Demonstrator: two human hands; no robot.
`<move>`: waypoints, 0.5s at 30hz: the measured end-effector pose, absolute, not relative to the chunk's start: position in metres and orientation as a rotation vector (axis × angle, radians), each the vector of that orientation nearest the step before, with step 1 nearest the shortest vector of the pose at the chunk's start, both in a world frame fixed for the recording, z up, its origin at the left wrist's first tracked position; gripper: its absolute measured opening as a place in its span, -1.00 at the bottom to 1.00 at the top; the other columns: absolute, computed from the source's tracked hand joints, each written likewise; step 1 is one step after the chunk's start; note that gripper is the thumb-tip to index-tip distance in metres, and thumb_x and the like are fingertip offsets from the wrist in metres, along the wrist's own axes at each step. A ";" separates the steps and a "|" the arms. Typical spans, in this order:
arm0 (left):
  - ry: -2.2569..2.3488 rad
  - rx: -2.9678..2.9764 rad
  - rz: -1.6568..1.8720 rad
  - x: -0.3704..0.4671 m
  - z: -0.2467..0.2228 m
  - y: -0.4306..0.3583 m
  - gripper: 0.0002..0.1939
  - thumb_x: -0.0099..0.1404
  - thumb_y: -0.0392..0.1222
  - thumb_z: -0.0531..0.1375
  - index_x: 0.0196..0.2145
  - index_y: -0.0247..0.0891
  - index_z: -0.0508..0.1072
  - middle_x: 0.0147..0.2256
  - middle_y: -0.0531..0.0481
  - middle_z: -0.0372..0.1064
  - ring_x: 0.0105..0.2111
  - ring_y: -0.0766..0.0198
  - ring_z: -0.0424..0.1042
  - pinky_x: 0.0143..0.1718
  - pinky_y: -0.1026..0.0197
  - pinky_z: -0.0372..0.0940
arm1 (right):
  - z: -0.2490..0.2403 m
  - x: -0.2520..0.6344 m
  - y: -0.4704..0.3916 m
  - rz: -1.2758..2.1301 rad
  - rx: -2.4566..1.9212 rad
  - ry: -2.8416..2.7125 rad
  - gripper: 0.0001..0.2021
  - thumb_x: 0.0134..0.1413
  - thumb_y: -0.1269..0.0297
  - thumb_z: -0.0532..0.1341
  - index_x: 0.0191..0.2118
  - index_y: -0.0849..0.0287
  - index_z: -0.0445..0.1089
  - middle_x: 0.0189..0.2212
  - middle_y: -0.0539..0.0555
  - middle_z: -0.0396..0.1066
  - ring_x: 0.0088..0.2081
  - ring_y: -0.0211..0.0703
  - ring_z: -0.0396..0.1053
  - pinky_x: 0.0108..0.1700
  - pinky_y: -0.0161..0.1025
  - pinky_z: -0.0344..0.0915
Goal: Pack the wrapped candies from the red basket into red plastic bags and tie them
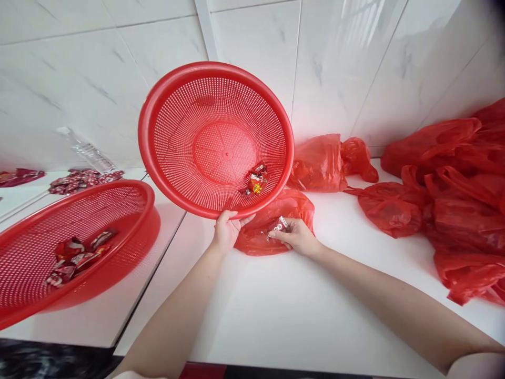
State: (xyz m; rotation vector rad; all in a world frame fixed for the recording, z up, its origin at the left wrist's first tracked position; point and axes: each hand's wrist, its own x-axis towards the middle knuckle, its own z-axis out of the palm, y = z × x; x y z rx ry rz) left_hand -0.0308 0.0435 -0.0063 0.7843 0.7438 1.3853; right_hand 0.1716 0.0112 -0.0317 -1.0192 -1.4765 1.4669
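Note:
My left hand [228, 231] grips the lower rim of a round red plastic colander [226, 139], which is tipped so its inside faces me. A few wrapped candies [257, 180] rest low on its right inner wall. Between the thumb and fingers of my right hand [298, 236] is a small dark red wrapped candy [278, 226] with white lettering. That hand is at a red plastic bag [256, 243] lying on the white table, just below the colander. How much the bag holds cannot be made out.
At left stands another red colander [148, 210] with several wrapped candies [74, 258] inside. Behind it, more candies [79, 181] lie beside a clear plastic bottle [90, 152]. Filled red bags [319, 163] sit by the tiled wall, and a heap of red bags [465, 210] covers the right side.

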 end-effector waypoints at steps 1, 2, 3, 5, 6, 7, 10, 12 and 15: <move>0.747 0.783 1.390 -0.031 -0.007 0.044 -0.83 0.03 -0.29 0.13 -0.37 -0.30 0.46 -0.25 -0.07 0.54 -0.02 0.03 0.44 0.05 -0.16 0.32 | -0.032 0.171 0.012 1.491 -1.050 -1.434 -0.60 -0.11 0.02 0.38 -0.26 0.26 0.43 -0.67 -0.13 0.29 -0.68 -0.39 0.20 -0.63 -0.39 0.16; 0.748 0.782 1.394 -0.031 -0.007 0.044 -0.83 0.03 -0.29 0.13 -0.38 -0.30 0.45 -0.25 -0.07 0.54 -0.02 0.03 0.43 0.05 -0.16 0.32 | -0.033 0.171 0.012 1.515 -1.054 -1.381 -0.50 -0.14 0.04 0.40 -0.11 0.26 0.39 -0.67 -0.14 0.31 -0.69 -0.37 0.23 -0.63 -0.39 0.20; 0.750 0.781 1.395 -0.032 -0.008 0.044 -0.84 0.02 -0.29 0.13 -0.39 -0.30 0.45 -0.25 -0.07 0.54 -0.02 0.03 0.43 0.05 -0.17 0.31 | -0.034 0.170 0.012 1.533 -1.033 -1.325 -0.35 -0.15 0.07 0.41 0.06 0.23 0.28 -0.62 -0.13 0.37 -0.65 -0.33 0.31 -0.58 -0.36 0.28; 0.753 0.786 1.392 -0.033 -0.008 0.045 -0.86 0.01 -0.29 0.13 -0.41 -0.30 0.45 -0.26 -0.08 0.54 -0.02 0.01 0.43 0.05 -0.18 0.31 | -0.035 0.169 0.012 1.537 -0.946 -1.247 -0.08 -0.12 0.12 0.41 0.29 0.12 -0.08 -0.40 -0.02 0.50 -0.49 -0.23 0.47 -0.40 -0.25 0.45; 0.755 0.791 1.389 -0.033 -0.007 0.044 -0.86 0.01 -0.29 0.13 -0.43 -0.31 0.45 -0.27 -0.09 0.54 -0.02 0.00 0.43 0.05 -0.19 0.31 | -0.036 0.169 0.010 1.510 -0.906 -1.240 -0.04 -0.08 0.13 0.39 0.32 0.07 -0.21 -0.27 0.06 0.52 -0.41 -0.20 0.51 -0.30 -0.18 0.48; 0.756 0.798 1.385 -0.032 -0.007 0.044 -0.86 0.01 -0.29 0.14 -0.43 -0.31 0.45 -0.27 -0.10 0.54 -0.02 -0.01 0.43 0.06 -0.19 0.30 | -0.036 0.168 0.009 1.454 -0.878 -1.265 -0.08 -0.02 0.13 0.35 0.32 0.04 -0.25 -0.15 0.13 0.49 -0.35 -0.18 0.53 -0.23 -0.12 0.48; 0.748 0.825 1.357 -0.026 -0.007 0.040 -0.81 0.01 -0.29 0.15 -0.37 -0.33 0.48 -0.24 -0.11 0.54 0.00 -0.05 0.42 0.07 -0.20 0.29 | -0.036 0.170 0.002 1.042 -0.832 -1.517 -0.37 0.16 0.19 0.22 0.26 0.05 -0.08 0.01 0.22 0.40 -0.21 -0.14 0.52 -0.10 -0.05 0.45; 0.737 0.840 1.305 -0.017 -0.009 0.034 -0.77 0.01 -0.28 0.16 -0.33 -0.33 0.50 -0.23 -0.12 0.54 0.02 -0.08 0.41 0.06 -0.21 0.29 | -0.033 0.172 -0.003 0.641 -0.790 -1.733 -0.52 0.21 0.27 0.16 0.21 0.08 0.05 0.06 0.24 0.35 -0.01 -0.07 0.43 0.05 0.00 0.37; 0.735 0.838 1.224 0.000 -0.017 0.021 -0.80 0.01 -0.27 0.17 -0.35 -0.30 0.50 -0.26 -0.10 0.54 0.02 -0.12 0.40 0.05 -0.17 0.31 | -0.026 0.173 -0.005 0.162 -0.811 -2.002 -0.57 0.25 0.27 0.11 0.20 0.13 0.09 0.17 0.28 0.25 0.22 0.00 0.19 0.27 0.15 0.06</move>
